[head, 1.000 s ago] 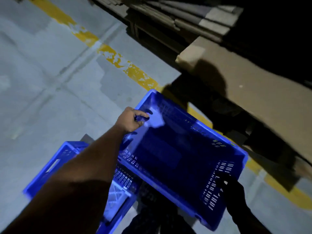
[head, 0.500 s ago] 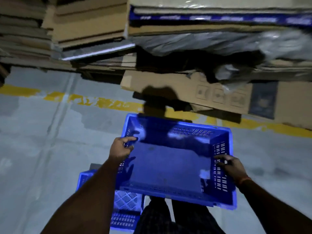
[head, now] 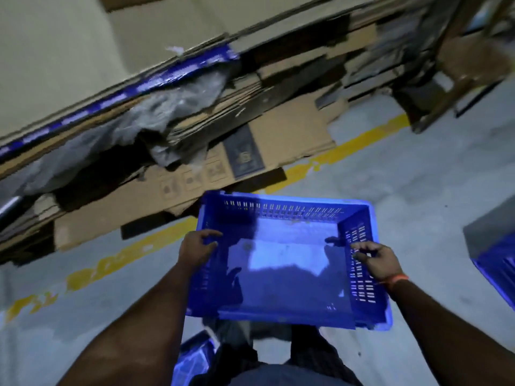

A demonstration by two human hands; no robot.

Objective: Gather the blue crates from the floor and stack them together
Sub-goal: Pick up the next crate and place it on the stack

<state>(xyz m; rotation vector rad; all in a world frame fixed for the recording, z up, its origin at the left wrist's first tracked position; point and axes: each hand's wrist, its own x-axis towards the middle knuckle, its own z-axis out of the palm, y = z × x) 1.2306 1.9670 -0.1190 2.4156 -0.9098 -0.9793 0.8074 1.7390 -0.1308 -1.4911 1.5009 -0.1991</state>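
I carry an empty blue crate (head: 284,268) with slotted walls at waist height, above the floor. My left hand (head: 196,247) grips its left rim, fingers curled over the edge. My right hand (head: 376,259) grips the right wall, fingers hooked at the slots. A second blue crate (head: 192,358) shows partly below, by my legs at the bottom of the head view. Part of a third blue crate (head: 498,263) stands on the floor at the right edge.
A tall pile of flattened cardboard (head: 278,135) and plastic sheeting (head: 156,118) fills the far side, behind a worn yellow floor line (head: 348,151). Grey concrete floor (head: 418,196) lies to the right. My legs are under the carried crate.
The view has swung right and the held crate came with it. The crate on the floor slid to the bottom edge. Another crate appeared at the right edge.
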